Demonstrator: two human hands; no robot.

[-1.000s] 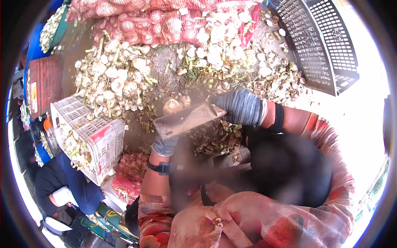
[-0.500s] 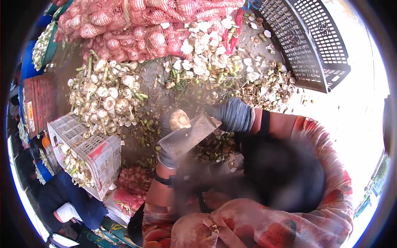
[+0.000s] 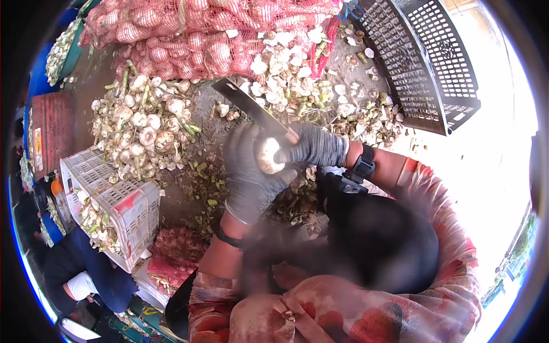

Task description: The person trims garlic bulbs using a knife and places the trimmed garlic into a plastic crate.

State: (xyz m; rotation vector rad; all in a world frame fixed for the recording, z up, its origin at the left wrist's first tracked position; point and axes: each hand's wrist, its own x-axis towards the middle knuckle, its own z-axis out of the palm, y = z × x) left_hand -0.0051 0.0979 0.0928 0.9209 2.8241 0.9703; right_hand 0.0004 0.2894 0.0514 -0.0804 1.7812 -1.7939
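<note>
My left hand [image 3: 249,177], in a grey glove, is closed around a white garlic bulb [image 3: 269,155]. My right hand [image 3: 316,145], gloved too, grips a knife [image 3: 249,107] whose broad blade points up and left, beyond the bulb. The right thumb presses on the bulb's side. The knife's handle is mostly hidden in the fingers. Left of my hands lies a heap of garlic bulbs with stalks [image 3: 150,128].
Red mesh sacks of garlic [image 3: 194,51] lie at the back. A black plastic crate [image 3: 409,63] stands at the back right, a white crate [image 3: 137,208] at left. Peelings and stalk scraps [image 3: 366,120] litter the ground. Another person in dark clothes [image 3: 94,263] is at lower left.
The knife has swung from lying across in front of the left hand to pointing up and left behind the bulb. The right thumb has come onto the bulb.
</note>
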